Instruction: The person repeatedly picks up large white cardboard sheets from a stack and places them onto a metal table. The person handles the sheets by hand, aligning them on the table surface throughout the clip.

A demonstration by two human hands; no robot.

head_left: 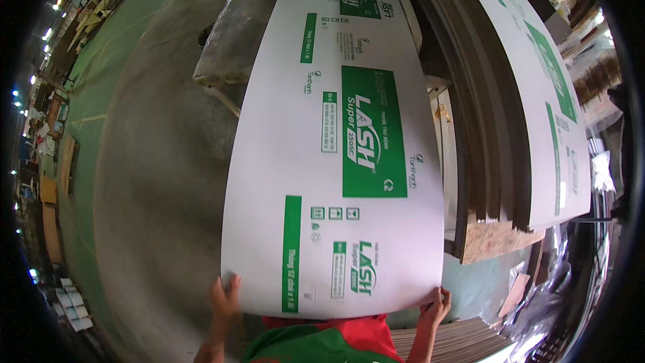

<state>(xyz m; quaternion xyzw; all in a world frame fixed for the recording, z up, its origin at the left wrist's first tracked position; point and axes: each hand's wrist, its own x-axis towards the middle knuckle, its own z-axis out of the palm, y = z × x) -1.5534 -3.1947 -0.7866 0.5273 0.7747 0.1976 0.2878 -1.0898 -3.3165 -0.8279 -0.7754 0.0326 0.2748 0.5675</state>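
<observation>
A long white cardboard sheet with green printed panels stretches away in front of me. Its near edge lies close to my body. My left hand grips the near left corner, thumb on top and the other fingers partly hidden beneath. At the near right corner my right hand pinches the sheet's edge. The far part of the sheet extends over a grey-topped table, and its near part reaches past the table's front edge.
On the right stands a tall stack of cardboard sheets, topped by a similar printed sheet, on a wooden base. More stacked cardboard lies low at my right. Clear plastic wrap lies beyond it. Grey and green floor extends to the left.
</observation>
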